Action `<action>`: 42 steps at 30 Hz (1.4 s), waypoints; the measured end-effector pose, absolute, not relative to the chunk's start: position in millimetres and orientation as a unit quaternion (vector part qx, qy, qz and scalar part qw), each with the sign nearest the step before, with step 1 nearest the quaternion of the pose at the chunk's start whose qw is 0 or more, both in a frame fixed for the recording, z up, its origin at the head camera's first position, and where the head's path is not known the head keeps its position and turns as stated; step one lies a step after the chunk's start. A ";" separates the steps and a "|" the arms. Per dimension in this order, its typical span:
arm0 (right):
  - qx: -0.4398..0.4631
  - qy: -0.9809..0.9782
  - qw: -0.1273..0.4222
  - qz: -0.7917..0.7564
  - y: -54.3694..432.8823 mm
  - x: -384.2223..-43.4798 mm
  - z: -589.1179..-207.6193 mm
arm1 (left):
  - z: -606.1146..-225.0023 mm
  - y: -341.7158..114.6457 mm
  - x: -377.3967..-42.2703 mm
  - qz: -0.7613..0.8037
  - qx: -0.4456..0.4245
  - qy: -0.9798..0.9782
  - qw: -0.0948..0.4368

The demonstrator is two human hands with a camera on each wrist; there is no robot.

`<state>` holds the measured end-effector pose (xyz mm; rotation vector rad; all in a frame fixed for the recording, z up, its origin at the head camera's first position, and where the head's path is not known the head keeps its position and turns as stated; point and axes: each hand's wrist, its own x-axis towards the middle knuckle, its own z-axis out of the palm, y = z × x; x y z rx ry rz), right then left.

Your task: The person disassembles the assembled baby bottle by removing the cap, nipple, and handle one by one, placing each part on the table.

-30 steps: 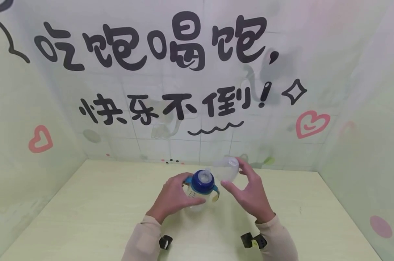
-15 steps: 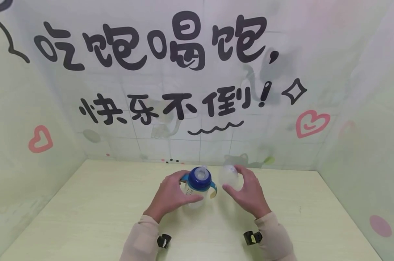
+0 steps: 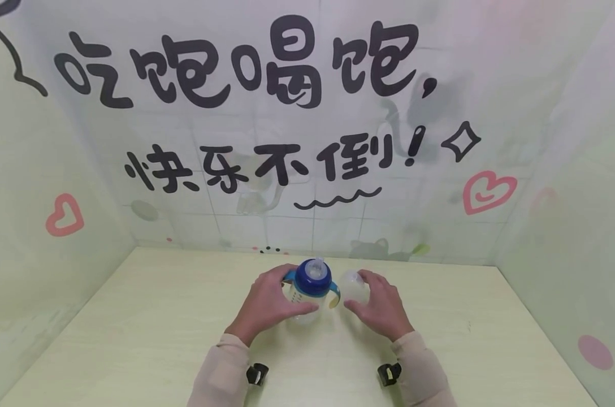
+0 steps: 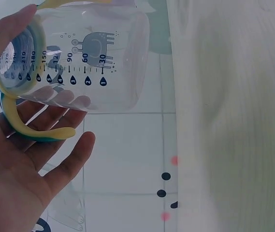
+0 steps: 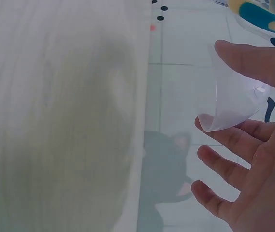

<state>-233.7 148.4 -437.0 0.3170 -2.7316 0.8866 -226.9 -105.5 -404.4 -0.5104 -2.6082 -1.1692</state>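
Note:
My left hand (image 3: 267, 302) holds a clear baby bottle (image 4: 98, 58) upright, thumb on one side and fingers on the other. The bottle has a dark blue collar (image 3: 312, 280), a translucent spout on top and two curved blue-and-yellow handles (image 4: 36, 133). Printed measuring marks and a grey animal show on its wall in the left wrist view. Just to the right, my right hand (image 3: 386, 305) pinches a translucent dome-shaped cap (image 5: 236, 96) between thumb and forefinger, open side down. Its other fingers are spread. Cap and bottle are apart, both raised above the table.
A pale wood-grain table (image 3: 307, 373) lies beneath both hands. Behind it stands a white printed backdrop (image 3: 267, 232) with black lettering, and similar printed walls rise at the left and right sides.
The cap in my right hand has come down from beside the spout to beside the bottle's collar. The bottle first shifted slightly left, then stayed nearly still in my left hand.

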 end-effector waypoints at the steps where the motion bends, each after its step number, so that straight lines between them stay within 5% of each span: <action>1: 0.110 -0.939 0.125 0.301 148.8 -234.6 -438.7 | -404.3 -105.1 -227.3 -0.398 -0.175 -0.893 0.118; 42: 0.104 -0.962 0.051 0.249 153.7 -232.7 -451.9 | -407.0 -102.1 -227.4 -0.396 -0.170 -0.895 0.117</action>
